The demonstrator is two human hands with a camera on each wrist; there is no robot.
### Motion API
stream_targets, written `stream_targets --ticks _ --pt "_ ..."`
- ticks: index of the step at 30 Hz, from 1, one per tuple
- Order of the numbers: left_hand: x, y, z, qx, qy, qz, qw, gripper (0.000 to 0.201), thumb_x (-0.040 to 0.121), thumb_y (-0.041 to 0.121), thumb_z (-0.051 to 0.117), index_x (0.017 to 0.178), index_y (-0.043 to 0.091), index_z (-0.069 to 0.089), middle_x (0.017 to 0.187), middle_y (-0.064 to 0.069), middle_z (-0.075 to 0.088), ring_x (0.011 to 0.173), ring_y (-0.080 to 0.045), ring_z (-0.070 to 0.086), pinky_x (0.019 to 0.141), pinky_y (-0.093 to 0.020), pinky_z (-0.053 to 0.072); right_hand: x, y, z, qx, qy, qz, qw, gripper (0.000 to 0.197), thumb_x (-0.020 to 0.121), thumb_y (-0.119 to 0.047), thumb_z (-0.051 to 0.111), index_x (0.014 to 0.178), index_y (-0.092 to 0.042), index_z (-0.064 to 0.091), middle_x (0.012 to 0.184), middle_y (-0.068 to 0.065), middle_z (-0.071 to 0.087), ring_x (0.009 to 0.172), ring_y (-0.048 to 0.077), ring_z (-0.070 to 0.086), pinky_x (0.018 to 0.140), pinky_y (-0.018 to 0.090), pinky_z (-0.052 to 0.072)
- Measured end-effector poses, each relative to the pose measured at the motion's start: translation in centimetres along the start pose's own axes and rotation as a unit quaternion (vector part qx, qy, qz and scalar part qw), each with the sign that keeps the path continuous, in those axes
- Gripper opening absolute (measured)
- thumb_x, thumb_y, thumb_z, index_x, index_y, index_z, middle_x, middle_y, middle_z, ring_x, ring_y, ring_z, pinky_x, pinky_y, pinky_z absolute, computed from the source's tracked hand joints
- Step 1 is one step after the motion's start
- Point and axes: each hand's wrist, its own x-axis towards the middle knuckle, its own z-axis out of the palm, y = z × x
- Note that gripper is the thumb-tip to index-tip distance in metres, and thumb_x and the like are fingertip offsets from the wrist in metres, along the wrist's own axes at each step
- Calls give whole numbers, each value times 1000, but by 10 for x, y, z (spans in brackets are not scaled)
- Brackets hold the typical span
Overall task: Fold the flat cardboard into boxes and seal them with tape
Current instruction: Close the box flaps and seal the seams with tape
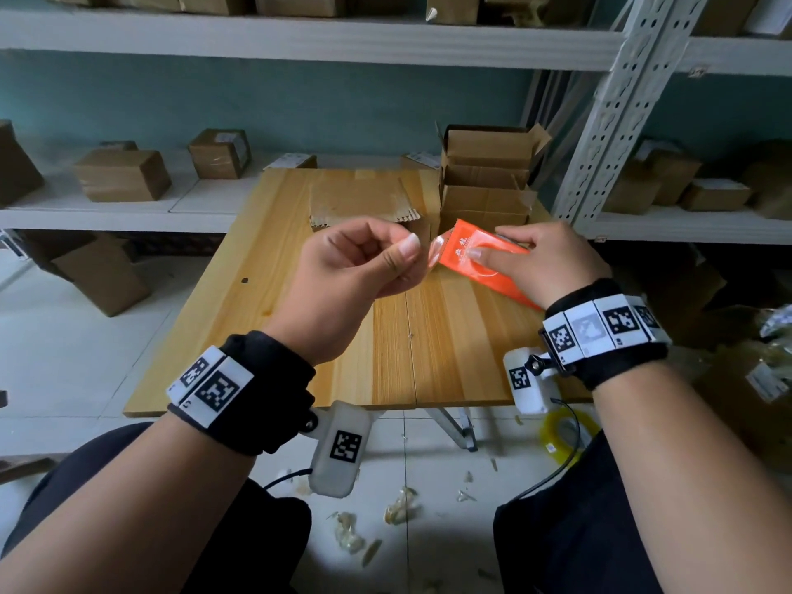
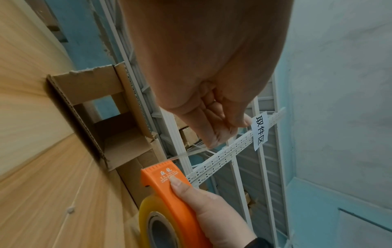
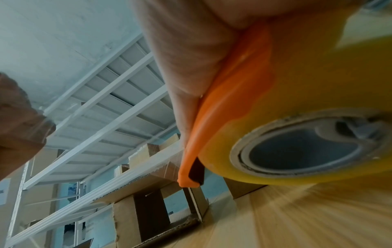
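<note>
White shelves full of brown boxes stand behind the wooden tabletop (image 1: 300, 336). My right hand (image 1: 544, 263) is curled round the orange tape holder (image 1: 480, 255), thumb pressing on top. My left hand (image 1: 355, 267) pinches the loose end of the clear tape (image 2: 186, 153) between thumb and finger. I think the tape is light, thin and very sticky, so I should hold only its tip and keep it flat. The flat cardboard (image 1: 360, 199) lies at the back of the tabletop, next to a stack of folded boxes (image 1: 486, 177). It looks stiff and light. Bare wood near me leaves room to work, but the stack stands close.
</note>
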Motion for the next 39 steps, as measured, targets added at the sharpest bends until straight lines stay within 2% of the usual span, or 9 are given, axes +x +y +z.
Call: stream_targets --ticks 11,15,17,21,25,28,31,35,39 --pt "-4 4 9 -67 -18 -36 997 12 93 12 67 85 12 76 92 -15 70 81 -19 69 87 -39 63 1 4 -2 -24 12 -8 1000 64 78 -70 76 132 -37 70 133 -7 68 114 20 64 95 41 53" --pt "-17 30 21 -146 -94 -6 985 22 93 17 62 77 20 76 75 1 67 66 -6 65 66 -19 61 7 10 -4 -89 12 27 996 41 85 -70 65 94 -31 76 84 -6 72 82 24 69 76 37 55" --pt "-19 48 20 -174 -132 41 975 17 95 19 64 83 18 75 76 0 67 68 -8 65 68 -20 61 12 20 -13 -115 25 61 991 41 83 -71 63 87 -32 75 76 -3 71 73 24 68 73 37 56" --pt "-7 41 -13 -197 1 15 980 36 107 16 52 77 18 72 78 2 67 71 -4 66 77 -21 61 16 37 -19 -57 3 64 996 43 86 -65 70 108 -28 75 97 2 75 84 25 69 83 41 57" --pt "4 36 -44 -265 75 -24 961 26 101 24 58 80 15 71 80 2 66 74 -2 68 79 -16 61 17 33 -5 -62 -36 52 996 62 87 -57 77 142 -30 65 125 7 73 108 32 69 94 44 56" --pt "13 41 -57 -386 120 -22 914 15 93 21 65 86 9 71 82 3 70 75 -3 72 74 -18 61 16 27 -4 -63 -33 51 996 53 92 -47 75 136 -19 67 113 9 70 107 33 66 88 40 52" --pt "20 35 -69 -442 144 -16 885 16 99 18 64 93 5 70 85 0 71 77 -5 73 75 -20 62 11 16 -6 -65 -31 53 996 54 94 -49 73 133 -12 68 122 15 70 112 35 64 93 43 52" --pt "30 28 -83 -505 152 -20 850 26 105 20 61 90 3 74 87 -1 72 79 -7 74 83 -22 63 5 -14 -24 -51 0 25 998 71 92 -64 66 148 -22 56 143 10 63 130 32 58 106 45 48" --pt "44 22 -98 -562 147 -29 813 17 96 17 70 93 2 76 92 -1 71 84 -9 72 80 -25 65 13 -63 -27 48 -12 -10 999 66 92 -65 65 145 -26 59 145 -1 60 134 22 55 103 36 42"
